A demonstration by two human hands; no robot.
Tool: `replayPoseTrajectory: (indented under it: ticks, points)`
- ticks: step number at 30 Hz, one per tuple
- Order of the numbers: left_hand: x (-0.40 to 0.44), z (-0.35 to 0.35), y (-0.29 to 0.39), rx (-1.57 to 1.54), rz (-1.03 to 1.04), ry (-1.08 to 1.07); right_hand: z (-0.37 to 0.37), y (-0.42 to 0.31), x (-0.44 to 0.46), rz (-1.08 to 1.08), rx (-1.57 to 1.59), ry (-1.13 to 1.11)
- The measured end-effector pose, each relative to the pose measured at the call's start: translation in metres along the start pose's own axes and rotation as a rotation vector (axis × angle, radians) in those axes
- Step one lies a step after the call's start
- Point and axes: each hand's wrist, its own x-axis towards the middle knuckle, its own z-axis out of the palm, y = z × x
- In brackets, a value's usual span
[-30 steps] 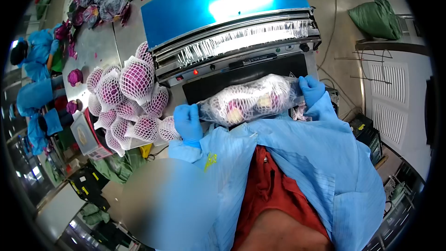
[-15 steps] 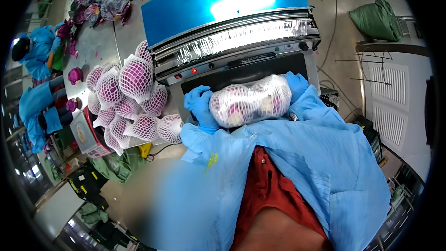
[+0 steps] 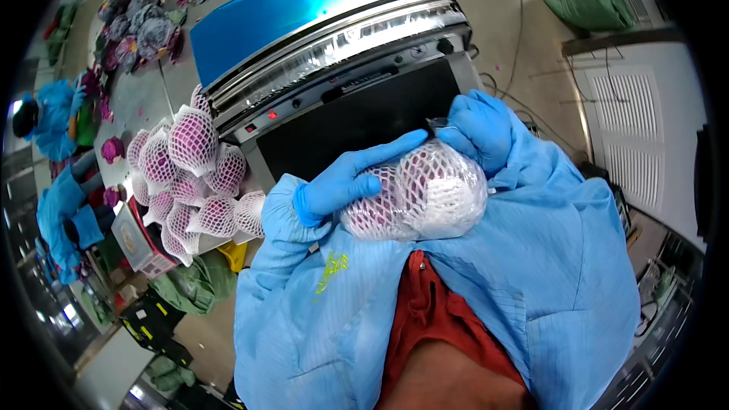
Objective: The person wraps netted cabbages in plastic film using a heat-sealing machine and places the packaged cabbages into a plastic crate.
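Seemingly gathering film (image 3: 437, 124) around the netted bundle (image 3: 429, 197) at the wrapping machine's (image 3: 334, 49) near side, we pinched film in our right grip (image 3: 480, 134), left grip (image 3: 338, 184) open against the bundle; folding called for tautness.

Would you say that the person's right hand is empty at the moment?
No, the right hand grips the gathered end of a clear bag around net-wrapped purple heads.
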Motion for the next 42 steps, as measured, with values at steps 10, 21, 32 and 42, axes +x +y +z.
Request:
replayPoseTrajectory:
  ticks: [10, 21, 32, 42]
  points:
    - [-0.006, 0.029, -0.017, 0.068, -0.370, -0.312, -0.003, -0.049, -0.052, -0.060, -0.142, 0.131]
    - [-0.045, 0.072, -0.063, 0.232, -0.576, -0.343, 0.090, -0.135, -0.123, 0.671, 0.771, 0.214]
    - [0.016, 0.122, -0.123, 0.684, -0.102, -0.822, 0.158, -0.137, -0.258, 1.020, 1.039, 0.277]
    - [0.093, 0.176, -0.318, -0.149, -1.204, -0.295, 0.228, -0.177, -0.401, 0.736, 1.612, 1.920]
